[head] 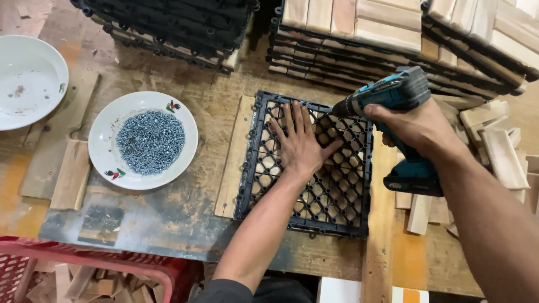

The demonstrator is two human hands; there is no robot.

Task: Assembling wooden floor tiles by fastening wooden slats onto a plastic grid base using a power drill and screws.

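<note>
Grid tile (337,196), black plastic with wooden slats showing through its openings, lies flat at the centre of the frame on the worn tabletop (185,224). Your left hand (300,143) presses on its upper middle, palm down and fingers spread, gripping nothing. Your right hand (418,126) is clenched around the handle of a teal and black drill (393,92), just right of the tile. You hold the drill tilted, its nose pointing left and down toward the tile's upper right part, close to your left fingertips. Whether the bit touches the tile I cannot tell.

A pale wooden slat (233,157) pokes out from under the tile's left edge. Left of it, near but apart, a white plate (106,140) holds a heap of silver screws (150,141). A second white plate (31,81), with only a few specks in it, sits at the upper left edge of the frame. Along the top stand stacks of tiles (359,39), some grid side up, some wood side up. Loose wood blocks (499,151) lie at the right edge beyond your forearm. A red crate (112,269) with wood scraps fills the lower left corner, below the tabletop's edge.
</note>
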